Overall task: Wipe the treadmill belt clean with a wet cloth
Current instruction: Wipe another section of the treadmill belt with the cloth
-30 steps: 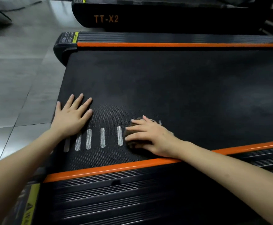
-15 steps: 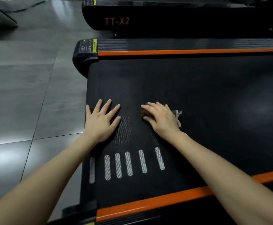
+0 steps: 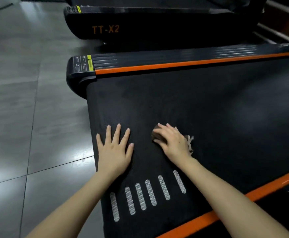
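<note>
In the head view, orange lettering "TT-X2" [image 3: 105, 29] is read on the second treadmill [image 3: 157, 23] at upper middle, and the print of the yellow-edged warning label [image 3: 82, 63] cannot be made out. At the frame's centre the cloth [image 3: 157, 135] is gripped, bunched, on the treadmill belt [image 3: 209, 109] by the right hand [image 3: 173, 143]. The left hand [image 3: 113, 152] is laid flat with fingers spread near the belt's left edge, and open belt is left rightward between the orange strips [image 3: 191, 63].

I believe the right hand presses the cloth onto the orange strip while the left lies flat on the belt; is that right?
Not quite: in the head view the right hand presses the cloth onto the black belt, not the orange strip; the left hand lies flat there too.
</note>
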